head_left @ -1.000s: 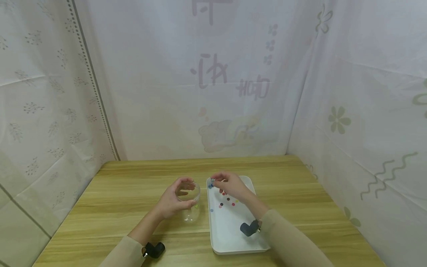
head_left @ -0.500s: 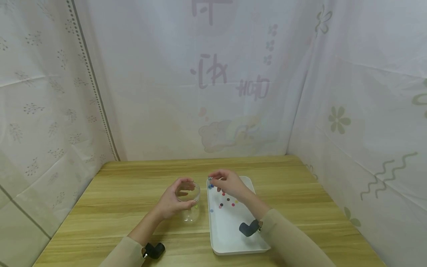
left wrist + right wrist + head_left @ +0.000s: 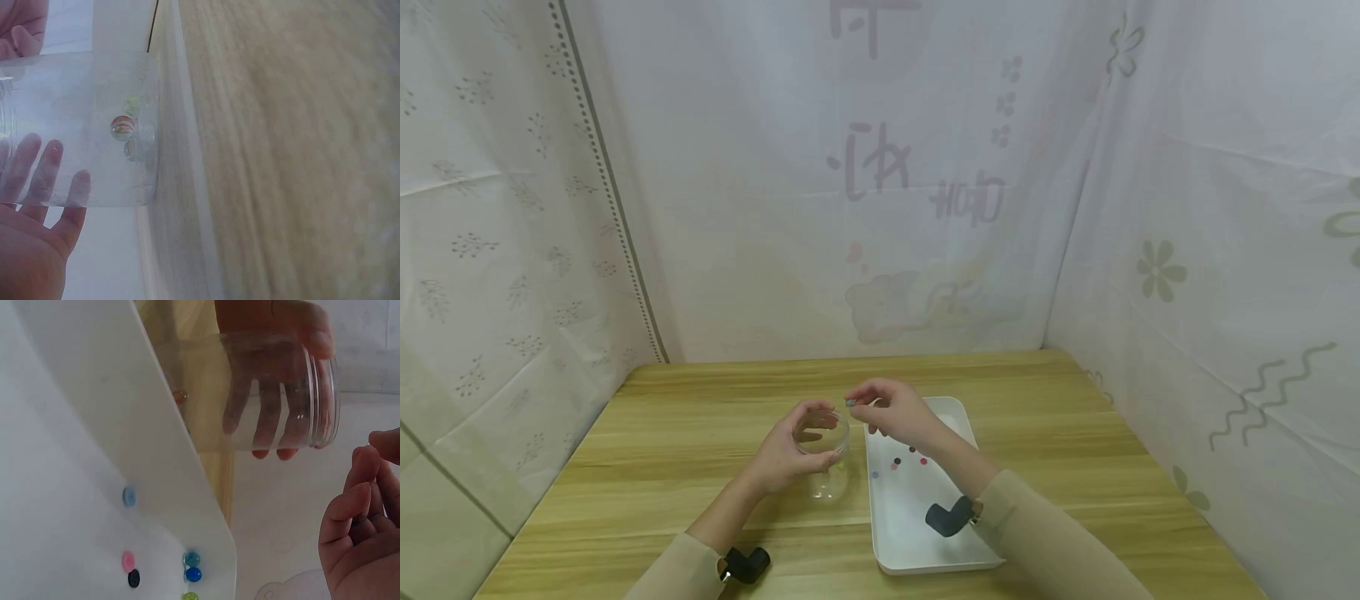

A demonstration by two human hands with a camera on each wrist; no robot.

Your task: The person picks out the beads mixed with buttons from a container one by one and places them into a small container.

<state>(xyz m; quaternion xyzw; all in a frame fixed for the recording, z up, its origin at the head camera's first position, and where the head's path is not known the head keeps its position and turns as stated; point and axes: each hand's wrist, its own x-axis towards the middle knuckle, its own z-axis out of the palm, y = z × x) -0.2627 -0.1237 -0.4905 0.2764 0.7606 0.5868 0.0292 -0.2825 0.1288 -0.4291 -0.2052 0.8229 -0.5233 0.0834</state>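
Observation:
My left hand (image 3: 784, 450) grips a clear jar (image 3: 825, 482) near its open mouth, and the jar stands upright on the table. In the left wrist view a few glass marbles lie at its bottom, one of them striped orange (image 3: 122, 128) and another yellow-green (image 3: 131, 105). My right hand (image 3: 898, 414) pinches a small bluish marble (image 3: 851, 402) between thumb and fingertips, close beside the jar's rim. Below that hand is a white tray (image 3: 928, 529). The right wrist view shows a teal marble (image 3: 192, 559) and a blue marble (image 3: 194, 574) in a tray corner.
Small buttons lie scattered in the tray, among them a light blue button (image 3: 129, 496), a pink button (image 3: 128, 561) and a black button (image 3: 134, 579). The wooden table (image 3: 700, 417) is enclosed by patterned white curtains (image 3: 760, 208).
My right hand has moved left from over the tray's far left corner towards the jar's mouth, carrying the marble. The left hand and jar have stayed in place.

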